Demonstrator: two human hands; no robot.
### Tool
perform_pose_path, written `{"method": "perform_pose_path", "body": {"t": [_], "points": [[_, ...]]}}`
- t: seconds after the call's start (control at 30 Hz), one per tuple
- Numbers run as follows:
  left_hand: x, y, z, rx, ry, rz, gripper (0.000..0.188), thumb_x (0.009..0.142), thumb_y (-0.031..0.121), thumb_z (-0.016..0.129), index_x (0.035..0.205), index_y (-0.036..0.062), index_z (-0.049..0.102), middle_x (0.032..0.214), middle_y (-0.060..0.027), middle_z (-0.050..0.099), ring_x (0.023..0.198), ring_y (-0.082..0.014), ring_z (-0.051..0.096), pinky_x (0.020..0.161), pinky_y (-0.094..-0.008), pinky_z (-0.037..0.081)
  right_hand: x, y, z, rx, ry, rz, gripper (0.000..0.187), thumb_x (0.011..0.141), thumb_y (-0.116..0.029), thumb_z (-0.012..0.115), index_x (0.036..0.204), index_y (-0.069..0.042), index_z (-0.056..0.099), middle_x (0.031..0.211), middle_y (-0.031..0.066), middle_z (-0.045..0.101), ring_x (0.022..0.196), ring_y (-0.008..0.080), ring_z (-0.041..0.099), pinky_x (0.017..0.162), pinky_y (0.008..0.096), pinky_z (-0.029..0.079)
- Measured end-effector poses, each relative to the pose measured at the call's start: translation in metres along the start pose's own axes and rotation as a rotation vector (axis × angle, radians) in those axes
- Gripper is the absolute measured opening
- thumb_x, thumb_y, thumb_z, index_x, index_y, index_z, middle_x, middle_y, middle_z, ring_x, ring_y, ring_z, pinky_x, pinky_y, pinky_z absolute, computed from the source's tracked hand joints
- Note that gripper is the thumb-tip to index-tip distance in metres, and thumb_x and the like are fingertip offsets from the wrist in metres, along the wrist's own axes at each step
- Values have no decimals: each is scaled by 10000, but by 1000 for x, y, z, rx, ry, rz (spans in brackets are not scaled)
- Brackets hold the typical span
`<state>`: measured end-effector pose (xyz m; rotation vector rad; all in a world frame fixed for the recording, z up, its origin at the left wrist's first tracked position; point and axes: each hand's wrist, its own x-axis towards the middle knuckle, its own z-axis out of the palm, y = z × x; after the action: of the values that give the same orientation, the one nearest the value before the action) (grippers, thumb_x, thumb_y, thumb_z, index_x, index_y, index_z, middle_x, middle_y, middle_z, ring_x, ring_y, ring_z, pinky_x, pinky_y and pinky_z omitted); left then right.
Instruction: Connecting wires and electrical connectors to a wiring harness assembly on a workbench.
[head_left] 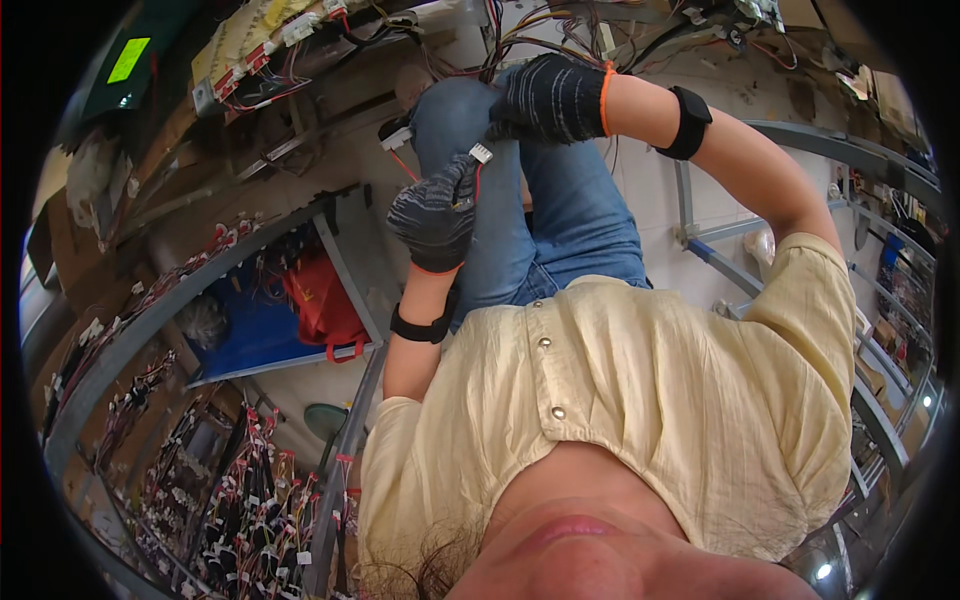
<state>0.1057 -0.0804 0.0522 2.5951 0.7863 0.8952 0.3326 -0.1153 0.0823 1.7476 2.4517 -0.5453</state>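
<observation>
My left hand (432,218), in a dark grey knitted glove, is closed on a wire harness in front of my jeans-clad leg (455,125). From its fingertips a white plug connector (481,153) sticks up on a short red wire. Another white connector (397,139) on a red-orange wire stands out beside the same hand. Up and to the right, my right hand (553,100), in a matching glove with an orange cuff, lies over my knee. Its fingers are curled together, and what they hold, if anything, is hidden.
Bundles of coloured wires (560,28) run along the bench at the far edge. At left, a blue panel (245,325) bears a red bag (322,300) inside a metal frame. Many harnesses hang from a rack (265,500) at lower left. Metal rails (720,265) stand at right.
</observation>
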Motion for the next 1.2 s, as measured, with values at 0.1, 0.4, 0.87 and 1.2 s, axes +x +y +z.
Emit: {"method": "perform_pose_path", "body": {"t": [0.1,0.4,0.87,1.2], "points": [[0,-5,5,-78,57,-6,89,734,129,717,800,85,677,685,-97,646,558,-258,608,527,-338,471,-3,-5,-3,84,31,36,292,869,-397,540,809,-124,626,641,96,573,609,269,590,569,380,466],[5,-5,-3,-256,43,-33,116,711,62,711,823,55,679,719,-104,659,623,-259,633,583,-331,486,-25,-46,9,508,540,-4,428,675,-180,775,1080,-139,640,835,72,654,727,246,627,688,326,512],[36,9,-40,-450,-35,-147,174,684,37,731,849,75,690,799,-63,682,699,-200,649,646,-301,505,-31,-50,8,1024,688,56,332,778,-30,686,1103,-52,623,986,66,673,880,137,643,783,261,519],[42,6,-37,-435,-35,-96,178,672,82,750,839,105,695,777,-61,674,666,-221,634,622,-316,496,-32,-52,-3,945,644,77,307,812,33,620,1112,-31,613,972,78,669,866,146,653,780,271,524]]}}
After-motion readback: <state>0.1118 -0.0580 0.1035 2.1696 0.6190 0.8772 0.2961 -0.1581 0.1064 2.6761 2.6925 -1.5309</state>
